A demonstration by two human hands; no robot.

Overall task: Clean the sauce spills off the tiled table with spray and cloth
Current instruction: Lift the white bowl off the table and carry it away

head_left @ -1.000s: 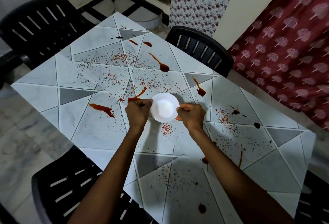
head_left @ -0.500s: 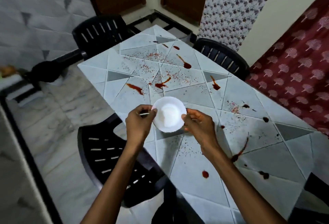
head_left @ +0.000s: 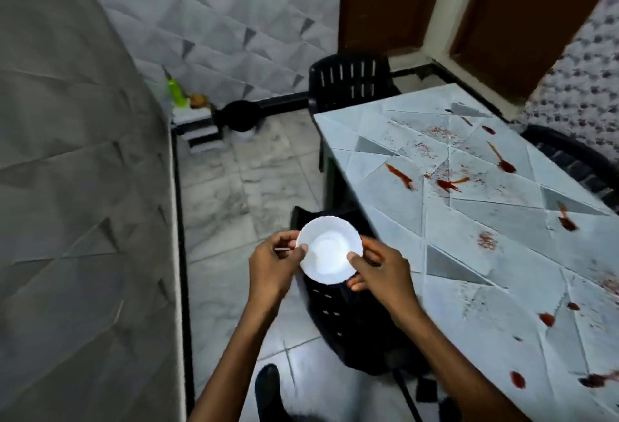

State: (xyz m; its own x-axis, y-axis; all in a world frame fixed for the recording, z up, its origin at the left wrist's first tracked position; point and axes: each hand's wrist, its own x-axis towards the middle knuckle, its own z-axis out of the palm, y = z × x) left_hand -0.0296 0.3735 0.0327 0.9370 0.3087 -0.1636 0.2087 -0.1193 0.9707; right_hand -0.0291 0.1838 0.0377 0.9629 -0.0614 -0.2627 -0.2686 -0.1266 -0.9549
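Just off the bench edge, left hand and right hand, fingers pinching the white bowl rim, black chair beneath, floor leftward.

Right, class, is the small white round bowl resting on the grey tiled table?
No, the left hand and right hand hold the bowl in the air above a black plastic chair, beside the table.

Sauce spills, seemingly smeared, on tiled table
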